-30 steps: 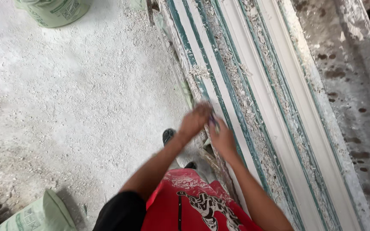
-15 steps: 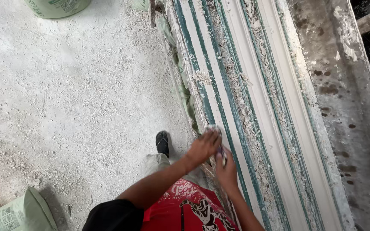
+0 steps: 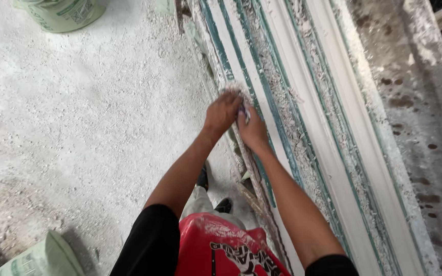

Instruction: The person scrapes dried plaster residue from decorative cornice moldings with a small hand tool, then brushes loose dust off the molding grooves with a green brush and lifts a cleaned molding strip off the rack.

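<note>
**Both hands pressed together on long moulded strip**

Head view, looking down. A long white moulding (image 3: pixel 303 117), ribbed lengthwise with teal-green grooves, runs from the top centre of the frame down to the lower right. It lies on a rough, plaster-crusted tabletop (image 3: pixel 420 143) with dark spots along its right side. Loose whitish crumbs sit in the grooves of the moulding.

Left hand (image 3: pixel 222 113): palm down on the near edge of the moulding, fingers curled over a patch of crumbly white material. Right hand (image 3: pixel 252 130): just beside the left and touching it, also pressed onto the moulding. Between the two hands a small pale object (image 3: pixel 245 111) shows, partly covered; its kind cannot be told, and which hand clamps it cannot be told either. Hands are together, not apart.

Both forearms reach forward from black sleeves; a red printed garment (image 3: pixel 221 245) shows at the bottom edge. Dark shoes (image 3: pixel 224 205) stand on the floor (image 3: pixel 78 128), which is coated in white dust and grit.

A pale green bucket (image 3: pixel 67 10) stands at top left, well apart from the hands. A pale green sack (image 3: pixel 42 258) lies at bottom left.
</note>
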